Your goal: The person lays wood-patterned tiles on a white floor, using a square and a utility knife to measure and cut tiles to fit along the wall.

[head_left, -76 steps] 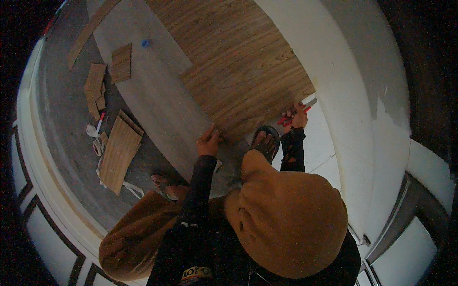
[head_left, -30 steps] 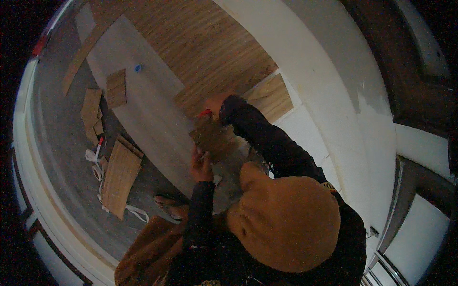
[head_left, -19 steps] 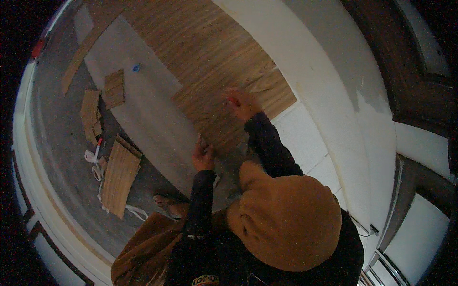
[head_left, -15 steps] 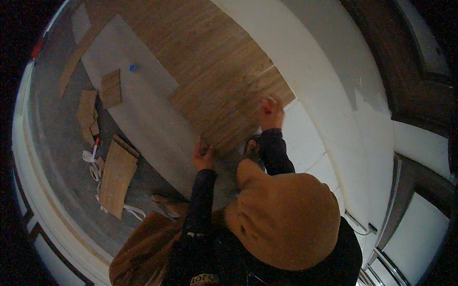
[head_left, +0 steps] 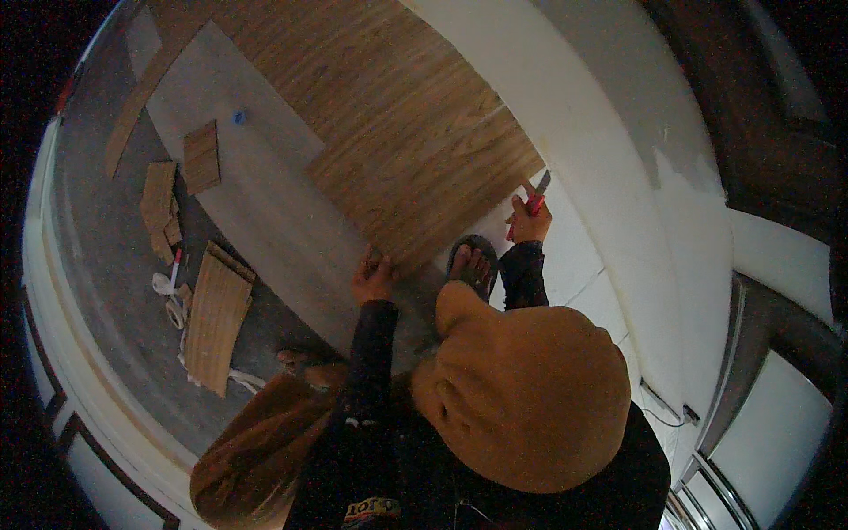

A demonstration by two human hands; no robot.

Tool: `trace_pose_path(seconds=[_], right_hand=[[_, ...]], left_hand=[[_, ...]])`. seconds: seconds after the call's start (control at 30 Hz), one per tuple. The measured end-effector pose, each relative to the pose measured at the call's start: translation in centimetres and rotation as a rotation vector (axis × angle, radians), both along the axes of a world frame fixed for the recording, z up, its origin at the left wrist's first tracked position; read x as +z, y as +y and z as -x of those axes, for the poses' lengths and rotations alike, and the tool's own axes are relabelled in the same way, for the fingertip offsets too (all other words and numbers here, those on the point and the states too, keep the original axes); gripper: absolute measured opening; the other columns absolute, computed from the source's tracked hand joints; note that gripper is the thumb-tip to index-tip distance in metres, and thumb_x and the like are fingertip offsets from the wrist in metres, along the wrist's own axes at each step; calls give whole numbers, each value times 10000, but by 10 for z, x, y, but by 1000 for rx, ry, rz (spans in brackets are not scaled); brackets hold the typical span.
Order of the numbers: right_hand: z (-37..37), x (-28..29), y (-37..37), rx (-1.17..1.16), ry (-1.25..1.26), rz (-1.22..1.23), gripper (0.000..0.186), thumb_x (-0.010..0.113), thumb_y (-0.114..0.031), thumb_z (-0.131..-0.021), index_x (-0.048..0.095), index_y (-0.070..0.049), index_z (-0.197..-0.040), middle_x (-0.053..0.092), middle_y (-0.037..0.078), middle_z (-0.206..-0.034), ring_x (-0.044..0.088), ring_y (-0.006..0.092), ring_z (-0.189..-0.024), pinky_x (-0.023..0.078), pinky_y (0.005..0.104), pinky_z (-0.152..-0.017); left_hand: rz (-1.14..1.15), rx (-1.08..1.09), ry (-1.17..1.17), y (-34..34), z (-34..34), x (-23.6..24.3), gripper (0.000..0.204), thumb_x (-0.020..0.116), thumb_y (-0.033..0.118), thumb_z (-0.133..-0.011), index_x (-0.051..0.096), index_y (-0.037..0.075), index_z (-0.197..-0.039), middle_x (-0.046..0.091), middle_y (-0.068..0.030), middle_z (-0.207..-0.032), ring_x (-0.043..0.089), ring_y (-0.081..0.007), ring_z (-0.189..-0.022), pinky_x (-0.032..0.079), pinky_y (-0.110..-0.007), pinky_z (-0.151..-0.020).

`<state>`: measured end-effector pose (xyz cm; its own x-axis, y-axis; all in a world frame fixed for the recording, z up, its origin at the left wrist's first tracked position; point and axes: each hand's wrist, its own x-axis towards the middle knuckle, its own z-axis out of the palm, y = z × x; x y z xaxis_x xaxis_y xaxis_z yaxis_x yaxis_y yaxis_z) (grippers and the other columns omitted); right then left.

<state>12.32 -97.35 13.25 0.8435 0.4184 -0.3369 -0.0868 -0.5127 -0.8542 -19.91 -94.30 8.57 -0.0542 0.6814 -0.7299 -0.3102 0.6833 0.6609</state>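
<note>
Wood-look floor planks point(head_left: 415, 168) lie side by side across the floor ahead of me. At their near-left corner, my left hand point(head_left: 373, 277) has its fingers curled together against the plank edge; whether they pinch the edge is hidden. My right hand point(head_left: 532, 224) is closed around a red utility knife point(head_left: 535, 205), its blade pointing up and away. It is close to the planks' right corner, over the white tiles point(head_left: 565, 256). My sandalled foot point(head_left: 472, 265) rests between my hands, just short of the plank edge.
A pale underlay strip point(head_left: 265, 177) runs along the planks' left, bearing a plank offcut point(head_left: 201, 157) and a small blue thing point(head_left: 238, 117). More cut pieces point(head_left: 216, 318), a red-and-white marker-like stick point(head_left: 177, 258) and white strips lie left. A white wall point(head_left: 609, 159) curves along the right.
My right hand has moved right, off the planks and over the tiles, and the knife now shows clearly. My left hand stays at the plank corner.
</note>
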Motion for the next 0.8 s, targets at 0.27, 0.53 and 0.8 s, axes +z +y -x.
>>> trace_pose_path(seconds=[0.27, 0.53, 0.8], right_hand=[[-4, -10, 0, -268, 384, -376, 394, 683, -52, -886, 639, -48, -1278, 505, -15, -615, 443, 101, -462, 432, 294, -452], [-17, -25, -12, -291, 446, -558, 391, 696, -26, -877, 635, -61, -1262, 691, 38, -1107, 470, 100, -489, 467, 283, -468], [-24, -25, -5, -327, 505, -540, 418, 687, -47, -884, 629, -88, -1296, 481, -23, -590, 454, 104, -449, 441, 291, -419]], left_hand=[[-141, -166, 228, 5, -6, -10, 513, 749, 54, -843, 614, 74, -1337, 679, -152, -1127, 669, -229, -905, 597, -398, -760], [-116, -155, 290, 4, -31, 9, 527, 771, 96, -835, 619, 60, -1338, 706, -104, -1067, 670, -177, -881, 548, -327, -788], [-206, -192, 299, -4, -37, -18, 512, 753, 118, -856, 616, 69, -1347, 689, -85, -1116, 653, -165, -928, 545, -335, -797]])
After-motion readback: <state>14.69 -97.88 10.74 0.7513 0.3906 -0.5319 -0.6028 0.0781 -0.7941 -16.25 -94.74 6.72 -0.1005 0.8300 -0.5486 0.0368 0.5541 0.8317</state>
